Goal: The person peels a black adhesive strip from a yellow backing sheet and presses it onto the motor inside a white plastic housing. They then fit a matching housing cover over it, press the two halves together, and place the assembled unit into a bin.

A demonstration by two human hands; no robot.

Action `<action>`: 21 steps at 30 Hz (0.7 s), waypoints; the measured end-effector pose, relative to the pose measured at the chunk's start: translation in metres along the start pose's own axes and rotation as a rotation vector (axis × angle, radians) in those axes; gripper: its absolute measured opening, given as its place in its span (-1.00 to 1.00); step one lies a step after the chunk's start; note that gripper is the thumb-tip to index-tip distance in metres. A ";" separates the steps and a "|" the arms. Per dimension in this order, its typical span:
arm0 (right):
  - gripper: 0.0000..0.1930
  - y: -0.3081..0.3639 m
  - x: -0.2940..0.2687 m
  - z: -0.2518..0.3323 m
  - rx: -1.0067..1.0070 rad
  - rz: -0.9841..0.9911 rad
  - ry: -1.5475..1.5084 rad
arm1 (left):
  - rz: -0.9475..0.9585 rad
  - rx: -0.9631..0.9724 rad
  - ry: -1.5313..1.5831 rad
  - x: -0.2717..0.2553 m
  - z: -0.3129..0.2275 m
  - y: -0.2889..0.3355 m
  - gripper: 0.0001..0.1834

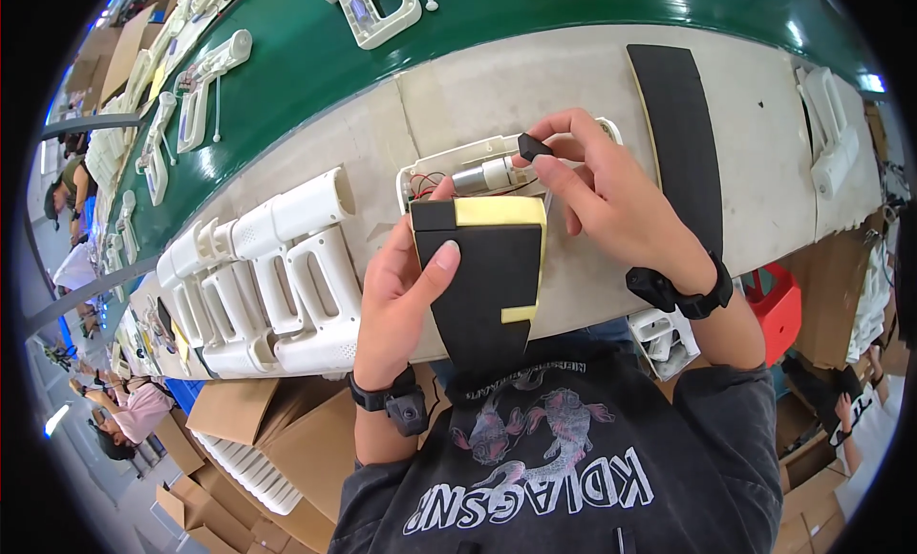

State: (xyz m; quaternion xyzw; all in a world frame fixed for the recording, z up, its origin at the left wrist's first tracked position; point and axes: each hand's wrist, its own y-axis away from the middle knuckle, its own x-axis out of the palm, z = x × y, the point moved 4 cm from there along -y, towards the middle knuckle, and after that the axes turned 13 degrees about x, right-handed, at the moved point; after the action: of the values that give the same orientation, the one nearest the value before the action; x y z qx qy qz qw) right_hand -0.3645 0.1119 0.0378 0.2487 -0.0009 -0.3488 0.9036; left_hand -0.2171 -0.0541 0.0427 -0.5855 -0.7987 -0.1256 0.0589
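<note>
My left hand grips a black foam sheet at its left edge, thumb on top. A yellow backing strip lies bare along the sheet's far edge, and a small yellow patch shows lower down. Between the thumb and fingers of my right hand is a small black foam piece, held over an open white plastic housing. Inside that housing a silver motor and red wires show. The sheet and my hands cover much of the housing.
White plastic shells stand in a row on the left of the bench. A longer black foam strip lies to the right, with another white shell beyond. Partly built white units rest on the green conveyor belt. Cardboard boxes sit below.
</note>
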 end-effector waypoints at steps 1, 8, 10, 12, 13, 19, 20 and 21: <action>-0.75 0.001 -0.001 0.000 0.002 0.000 0.001 | -0.024 -0.017 0.040 -0.001 0.001 -0.001 -0.40; -0.66 0.010 -0.042 -0.001 -0.110 -0.154 -0.233 | -0.108 0.020 0.022 -0.011 -0.018 0.022 -0.49; -0.65 0.018 -0.063 -0.008 -0.128 -0.217 -0.229 | -0.215 0.040 0.086 -0.026 -0.021 0.039 -0.47; -0.70 0.028 -0.073 -0.012 -0.097 -0.234 -0.275 | -0.305 0.130 0.111 -0.032 -0.036 0.051 -0.48; -0.72 0.034 -0.078 -0.016 -0.153 -0.299 -0.076 | -0.460 0.203 0.151 -0.034 -0.044 0.054 -0.43; -0.68 0.071 -0.055 -0.031 -0.061 -0.120 0.416 | -0.565 0.388 -0.164 -0.055 -0.069 0.045 -0.44; -0.67 0.073 -0.047 -0.039 -0.071 -0.104 0.441 | -0.599 0.443 -0.294 -0.063 -0.064 0.036 -0.51; -0.67 0.075 -0.039 -0.044 -0.127 -0.127 0.478 | -0.529 0.417 -0.531 -0.077 -0.063 0.026 -0.64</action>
State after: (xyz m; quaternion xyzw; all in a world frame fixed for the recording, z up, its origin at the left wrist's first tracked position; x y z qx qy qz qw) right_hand -0.3395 0.2039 0.0394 0.2664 0.2505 -0.3354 0.8682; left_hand -0.1716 -0.1346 0.0877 -0.3479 -0.9171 0.1830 -0.0660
